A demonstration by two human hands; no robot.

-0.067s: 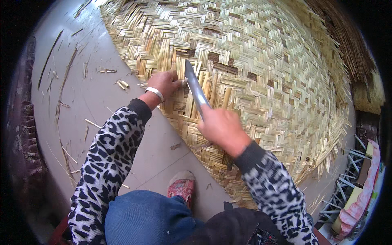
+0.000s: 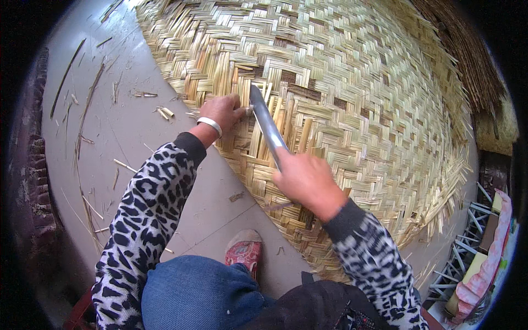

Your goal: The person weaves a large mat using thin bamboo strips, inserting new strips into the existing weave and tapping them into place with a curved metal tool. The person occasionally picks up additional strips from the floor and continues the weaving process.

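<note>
A large woven mat of pale split strips lies across the floor in front of me. My right hand is closed round the near end of a long grey metal knife. Its blade slants away to the left, and its far end is beside my left fingertips. At the mat's left edge my left hand, with a white bangle on the wrist, is closed in a pinch on a strip end against the blade. Several loose upright strips stick out of the weave right of the blade.
Cut strip scraps and thin dark stalks litter the tiled floor on the left. A bundle of brown stalks lies at the far right. Nearer on the right is a metal rack with pink cloth.
My right hand has slid a little toward me and to the right, drawing the knife back with it. My left hand stays nearly in place.
</note>
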